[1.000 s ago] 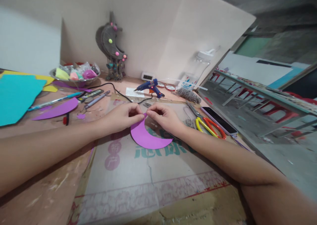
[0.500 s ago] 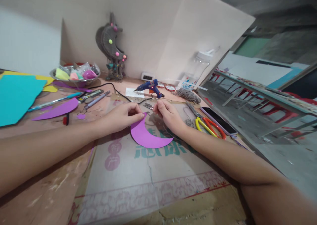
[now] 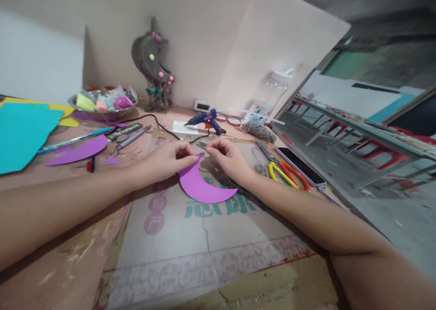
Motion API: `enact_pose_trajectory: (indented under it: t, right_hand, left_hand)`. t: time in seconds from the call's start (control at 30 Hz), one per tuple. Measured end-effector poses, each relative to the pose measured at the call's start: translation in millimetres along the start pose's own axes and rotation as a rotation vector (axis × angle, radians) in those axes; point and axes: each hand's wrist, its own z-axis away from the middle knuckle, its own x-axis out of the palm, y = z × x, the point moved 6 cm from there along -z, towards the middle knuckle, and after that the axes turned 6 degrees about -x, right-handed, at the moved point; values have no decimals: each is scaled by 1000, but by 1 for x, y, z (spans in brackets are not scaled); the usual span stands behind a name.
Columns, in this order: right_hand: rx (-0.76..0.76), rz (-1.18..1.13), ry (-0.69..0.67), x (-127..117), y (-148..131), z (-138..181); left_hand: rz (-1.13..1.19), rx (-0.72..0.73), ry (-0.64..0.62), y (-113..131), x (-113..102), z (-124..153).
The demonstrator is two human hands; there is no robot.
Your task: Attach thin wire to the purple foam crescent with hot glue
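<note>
A purple paper crescent [image 3: 204,189] hangs above the cardboard, its upper tip pinched between the thumb and forefinger of my left hand [image 3: 175,159]. Close to that same tip, my right hand [image 3: 230,157] is closed in a pinch on what looks like a thin grey yarn [image 3: 235,185], part of which shows below the hand. The strand right at the fingertips is too fine to make out. Just behind the hands lie small pointed metal tips [image 3: 201,144], partly hidden.
Behind are a blue glue gun [image 3: 206,119], a grey yarn bundle [image 3: 259,132] and a bottle [image 3: 269,96]. Scissors [image 3: 284,167] and a phone [image 3: 301,166] lie right. Leftward are pens [image 3: 132,137], purple paper [image 3: 80,152], a bowl [image 3: 102,113] and a decorated grey moon [image 3: 151,57].
My right hand has shifted slightly left, bringing its fingertips nearer the crescent's upper tip. The left hand keeps its hold, and the crescent's lower end has risen a touch.
</note>
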Motion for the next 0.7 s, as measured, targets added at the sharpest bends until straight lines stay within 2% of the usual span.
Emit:
enact_pose_trajectory:
  t: [0.27,0.7]
  right_hand:
    - [8,9,-77,5,-3,3]
    - [2,-28,-108,7,1,5]
  left_hand:
    - [8,8,7,-2,0,-1]
    - [0,15,4,1,0,0]
